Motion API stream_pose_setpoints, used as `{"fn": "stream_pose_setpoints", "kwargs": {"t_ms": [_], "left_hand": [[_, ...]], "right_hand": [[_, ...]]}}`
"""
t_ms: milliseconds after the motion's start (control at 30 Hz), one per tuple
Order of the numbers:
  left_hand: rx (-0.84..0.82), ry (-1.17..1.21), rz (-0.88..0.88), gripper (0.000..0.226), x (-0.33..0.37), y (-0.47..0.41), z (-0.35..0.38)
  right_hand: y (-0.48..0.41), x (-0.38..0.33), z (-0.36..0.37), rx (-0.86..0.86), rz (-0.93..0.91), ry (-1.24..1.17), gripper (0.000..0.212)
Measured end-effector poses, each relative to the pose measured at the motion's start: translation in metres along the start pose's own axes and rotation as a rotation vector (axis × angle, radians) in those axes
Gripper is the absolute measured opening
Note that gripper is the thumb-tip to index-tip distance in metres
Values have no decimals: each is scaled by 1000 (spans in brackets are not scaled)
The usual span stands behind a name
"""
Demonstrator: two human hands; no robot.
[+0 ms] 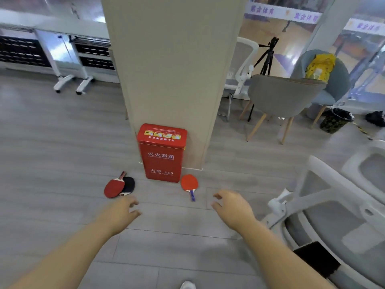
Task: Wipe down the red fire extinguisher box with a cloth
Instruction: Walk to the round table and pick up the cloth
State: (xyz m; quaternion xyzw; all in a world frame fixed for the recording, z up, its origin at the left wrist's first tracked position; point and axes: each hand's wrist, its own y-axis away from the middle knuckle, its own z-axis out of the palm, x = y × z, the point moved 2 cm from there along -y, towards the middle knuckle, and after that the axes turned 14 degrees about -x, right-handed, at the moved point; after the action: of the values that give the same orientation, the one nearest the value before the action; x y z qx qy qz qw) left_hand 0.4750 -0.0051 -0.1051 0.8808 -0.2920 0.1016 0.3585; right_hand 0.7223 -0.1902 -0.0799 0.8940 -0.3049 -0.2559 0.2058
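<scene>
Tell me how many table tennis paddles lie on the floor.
3. Left of the red fire extinguisher box, a dark red paddle overlaps a black paddle. An orange-red paddle lies by the box's right front corner. Others may hide behind the box.

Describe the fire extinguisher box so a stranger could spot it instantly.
Find the wide beige pillar rising from the grey floor. The fire extinguisher box stands upright against its base. Unlike the flat paddles either side, it is a tall red case with white lettering.
</scene>
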Motion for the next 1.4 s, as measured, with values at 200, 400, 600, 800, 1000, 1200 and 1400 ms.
{"fn": "stream_pose_setpoints", "kwargs": {"t_ms": [200,400,600,800,1000,1200,1400], "left_hand": [[73,129,-117,35,-21,-19,-19],[118,189,-152,29,-40,-42,-42],[130,136,-83,23,-54,-84,-90],[47,6,88,18,-58,-133,-145],[-15,-142,215,30,-44,-168,-172],[-94,-323,495,31,26,-157,-152],[-174,-438,735,28,118,-101,-92]], "right_hand": [[-59,-23,-27,-51,-104,66,30],[-101,-52,-41,-70,-160,81,29],[-136,-85,-53,-33,-142,88,29],[-148,-110,-59,61,-17,-38,33],[-122,-114,-51,162,109,-159,31],[-46,-87,-30,269,239,-227,29],[71,-38,7,385,447,-295,32]]}}
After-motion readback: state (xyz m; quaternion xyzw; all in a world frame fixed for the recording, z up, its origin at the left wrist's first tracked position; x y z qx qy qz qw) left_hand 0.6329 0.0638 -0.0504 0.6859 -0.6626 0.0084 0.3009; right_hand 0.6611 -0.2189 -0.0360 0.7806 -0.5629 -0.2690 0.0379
